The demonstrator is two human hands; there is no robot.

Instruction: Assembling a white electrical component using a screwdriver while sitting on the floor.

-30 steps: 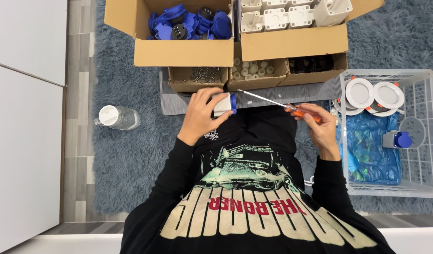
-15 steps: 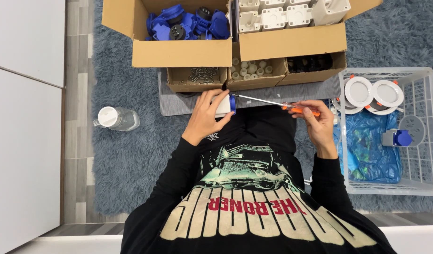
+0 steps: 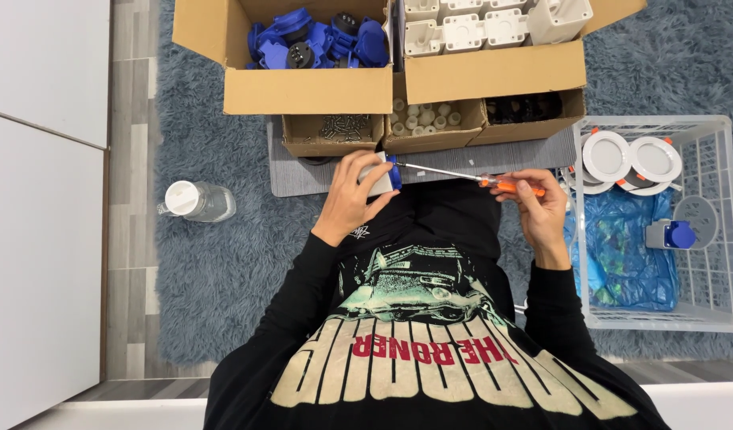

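My left hand (image 3: pixel 346 197) grips a small white housing with a blue face (image 3: pixel 384 177), held above my lap near the grey mat. My right hand (image 3: pixel 539 209) holds an orange-handled screwdriver (image 3: pixel 510 186). Its thin metal shaft runs left, and the tip meets the blue face of the housing. Both arms are in black sleeves. My fingers hide most of the white housing.
A cardboard box of blue parts (image 3: pixel 303 94) and another of white housings (image 3: pixel 494 73) stand at the top. In front of them are three small boxes of screws (image 3: pixel 335 127), white plugs and black pieces. At right, a white wire basket (image 3: pixel 725 239) holds round lamps and a blue bag. A water bottle (image 3: pixel 195 201) lies left.
My left hand has shifted its fingers slightly around the housing. The screwdriver has stayed against the blue face, with the handle barely moved.
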